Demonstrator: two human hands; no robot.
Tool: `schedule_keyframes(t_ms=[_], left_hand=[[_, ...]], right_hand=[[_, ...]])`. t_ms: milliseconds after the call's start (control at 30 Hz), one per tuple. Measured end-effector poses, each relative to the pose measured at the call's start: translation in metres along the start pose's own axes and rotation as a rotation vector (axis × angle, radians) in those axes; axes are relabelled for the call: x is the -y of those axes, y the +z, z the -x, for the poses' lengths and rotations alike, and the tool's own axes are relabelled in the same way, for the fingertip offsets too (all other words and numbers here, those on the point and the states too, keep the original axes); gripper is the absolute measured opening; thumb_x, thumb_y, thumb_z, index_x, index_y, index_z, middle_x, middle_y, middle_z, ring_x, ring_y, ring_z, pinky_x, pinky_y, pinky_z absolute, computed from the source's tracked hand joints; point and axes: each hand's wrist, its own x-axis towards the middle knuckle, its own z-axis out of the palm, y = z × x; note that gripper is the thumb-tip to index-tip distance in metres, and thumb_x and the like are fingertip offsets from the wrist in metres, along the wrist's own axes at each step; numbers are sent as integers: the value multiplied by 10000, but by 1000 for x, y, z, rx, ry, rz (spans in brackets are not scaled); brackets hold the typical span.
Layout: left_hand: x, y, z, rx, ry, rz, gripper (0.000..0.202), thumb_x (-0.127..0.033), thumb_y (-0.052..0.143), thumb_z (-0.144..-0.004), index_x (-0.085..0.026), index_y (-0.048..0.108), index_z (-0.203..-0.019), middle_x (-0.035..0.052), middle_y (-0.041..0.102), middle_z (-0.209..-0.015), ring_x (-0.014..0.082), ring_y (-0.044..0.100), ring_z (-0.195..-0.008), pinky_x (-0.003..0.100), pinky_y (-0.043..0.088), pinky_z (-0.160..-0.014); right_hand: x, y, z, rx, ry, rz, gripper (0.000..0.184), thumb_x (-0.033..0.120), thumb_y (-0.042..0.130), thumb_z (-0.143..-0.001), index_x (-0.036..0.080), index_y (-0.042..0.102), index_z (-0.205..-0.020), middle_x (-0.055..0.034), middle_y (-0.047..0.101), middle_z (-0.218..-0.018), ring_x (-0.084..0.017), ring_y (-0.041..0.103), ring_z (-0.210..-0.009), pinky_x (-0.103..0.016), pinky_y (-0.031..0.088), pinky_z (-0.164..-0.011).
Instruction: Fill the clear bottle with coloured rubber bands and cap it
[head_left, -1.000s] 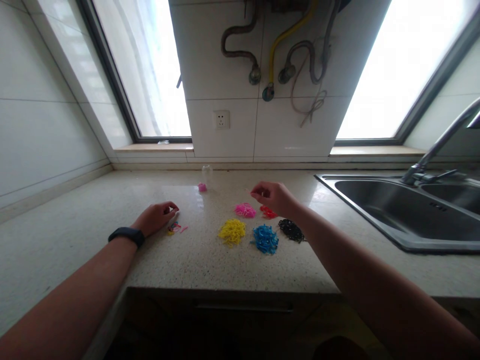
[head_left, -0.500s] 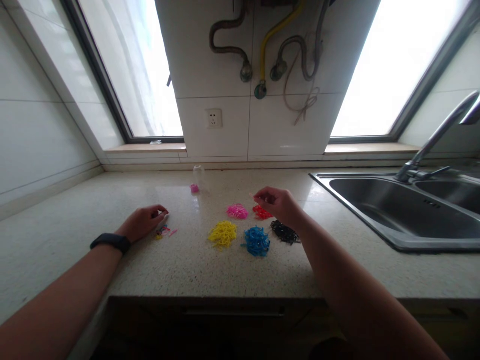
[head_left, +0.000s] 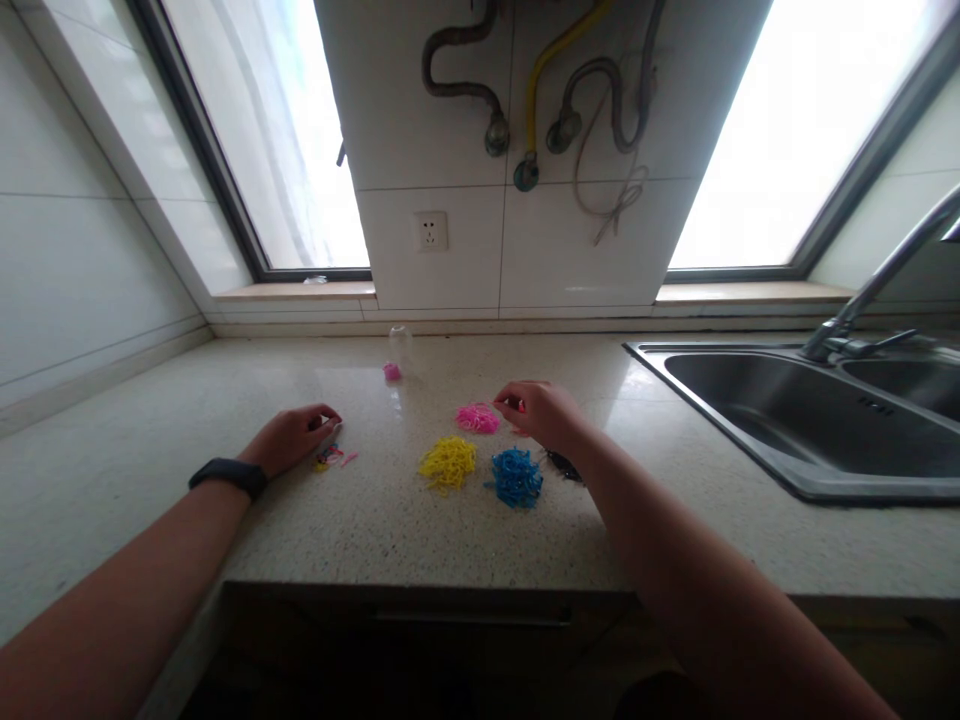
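Small heaps of thin coloured bands lie on the speckled counter (head_left: 150, 420): a pink heap (head_left: 477, 418), a yellow heap (head_left: 448, 463), a blue heap (head_left: 516, 477) and a black heap (head_left: 561, 464) mostly behind my right wrist. My right hand (head_left: 541, 411) hovers low just right of the pink heap, fingers pinched on a small red band; the red heap is hidden under it. My left hand (head_left: 294, 437), a black band on its wrist, rests curled on the counter, its fingertips pressed on a few mixed-colour bands (head_left: 330, 457).
A small clear bottle (head_left: 399, 345) and a pink cap (head_left: 391, 371) stand near the back wall. A steel sink (head_left: 795, 420) with a tap (head_left: 870, 305) fills the right side. A wall socket (head_left: 430, 231) and hoses hang above. The counter's front edge runs below my forearms.
My right hand has dropped lower and moved left, now covering the red heap beside the pink one. My left hand has stayed on the mixed bands.
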Motion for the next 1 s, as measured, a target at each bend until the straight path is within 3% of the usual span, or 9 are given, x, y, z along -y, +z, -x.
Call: schedule_keyframes(t_ms=[300,500,600,767,1000], left_hand=[[1,1,-2,2,21,-15,459,-549,455,-898,-197,691,-1074,23,637,-732,176,574,-648,276,394,-623],[0,1,-2,6,9,-13,436,-539,465,-903,-207,693,-1071,28,657,-778,177,591,-674,272,404,-640],[-1,1,-1,2,9,-15,434,-538,465,-906,-206,692,-1070,21,649,-752,173,584,-659,269,400,-634],[-1,0,-1,3,15,-15,428,-528,476,-902,-198,692,-1068,26,658,-776,171,585,-669,270,404,-644],[1,1,1,-13,14,10,399,-495,486,-905,-189,687,-1065,11,623,-727,159,556,-637,266,395,-629]], right_hand=[[-3,23,-27,200,163,239,297,403,518,-913,278,754,-1043,-46,752,-959,-222,686,-880,-281,437,-680],[-9,31,-32,225,142,234,308,415,513,-911,282,756,-1046,-47,756,-955,-226,689,-894,-285,438,-684],[-18,26,-31,166,171,199,310,416,506,-915,289,749,-1060,-39,756,-977,-215,685,-895,-281,429,-683],[-52,7,-22,-10,281,131,296,414,523,-894,283,760,-1014,-26,754,-934,-197,672,-829,-275,405,-647],[-129,-14,-1,-173,442,19,287,398,575,-835,236,777,-958,-45,731,-813,-184,638,-721,-283,407,-627]])
